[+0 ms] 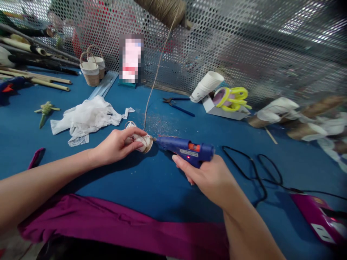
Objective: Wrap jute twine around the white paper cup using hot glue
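My left hand point(116, 146) is closed around a small paper cup point(142, 141) lying on its side on the blue table, with twine wound round its rim end. A strand of twine point(154, 83) runs from the cup up to a spool point(165, 11) at the top. My right hand point(208, 177) grips a blue hot glue gun point(187, 148). Its nozzle touches the cup's twine-wrapped end. A red light glows on the gun's side.
White crumpled plastic point(86, 117) lies left of the cup. Two twine-wrapped cup baskets point(92, 72) stand at the back, a stack of white cups point(207, 86) and blue pliers point(177, 104) behind. A black cable point(252, 169) leads to a purple power strip point(320, 216). A perforated mesh wall point(244, 43) closes the rear.
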A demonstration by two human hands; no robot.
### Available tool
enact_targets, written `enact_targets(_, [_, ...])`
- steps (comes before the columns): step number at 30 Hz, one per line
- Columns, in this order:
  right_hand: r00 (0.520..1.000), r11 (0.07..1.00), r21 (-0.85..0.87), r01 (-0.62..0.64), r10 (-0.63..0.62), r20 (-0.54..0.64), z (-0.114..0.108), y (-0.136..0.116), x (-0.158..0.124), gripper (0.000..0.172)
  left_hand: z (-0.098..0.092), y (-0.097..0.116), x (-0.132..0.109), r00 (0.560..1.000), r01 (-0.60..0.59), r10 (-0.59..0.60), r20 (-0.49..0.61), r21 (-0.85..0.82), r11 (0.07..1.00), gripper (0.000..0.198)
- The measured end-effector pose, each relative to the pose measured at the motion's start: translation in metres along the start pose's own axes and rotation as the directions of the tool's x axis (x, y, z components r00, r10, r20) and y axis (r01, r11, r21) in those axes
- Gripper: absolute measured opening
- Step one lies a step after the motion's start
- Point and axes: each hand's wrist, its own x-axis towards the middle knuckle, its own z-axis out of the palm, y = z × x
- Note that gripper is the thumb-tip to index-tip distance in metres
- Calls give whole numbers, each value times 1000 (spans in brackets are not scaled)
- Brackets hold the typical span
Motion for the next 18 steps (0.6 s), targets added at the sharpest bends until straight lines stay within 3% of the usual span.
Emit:
enact_targets(10, [997,996,32,-78,77,32,4,0,13,37,-1,1,0,998,-65,64,19,43,997,29])
enact_targets(18, [995,997,39,-71,68,66,-6,2,3,39,-2,2,0,997,-73,72,35,41,996,26])
